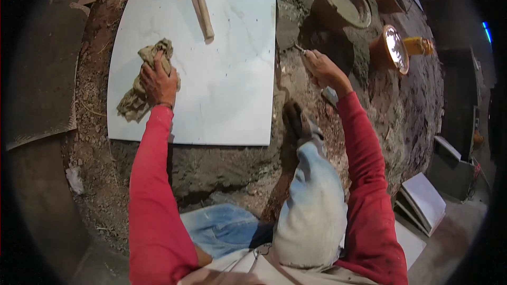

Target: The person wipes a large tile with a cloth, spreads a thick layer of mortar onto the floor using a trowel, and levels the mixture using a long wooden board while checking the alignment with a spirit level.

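My left hand [158,79] grips a crumpled, dirty beige cloth [132,105] resting on a large white marbled tile [227,105] with faint veins. Beyond that hand, a rubber mallet [203,13] with a pale wooden handle lies on the tile. My right hand [322,68], right of the tile, is closed on the handle of a trowel [288,36], its grey blade over rough wet mortar. A small grey object [330,96], partly hidden, lies below that hand.
Buckets with grey material [340,2] stand at upper right, beside an orange bucket of liquid [393,47] and a yellow object [417,46]. My booted foot [296,119] rests on the rough ground. Stacked white tiles [422,198] lie lower right; a dark board [42,68] is at left.
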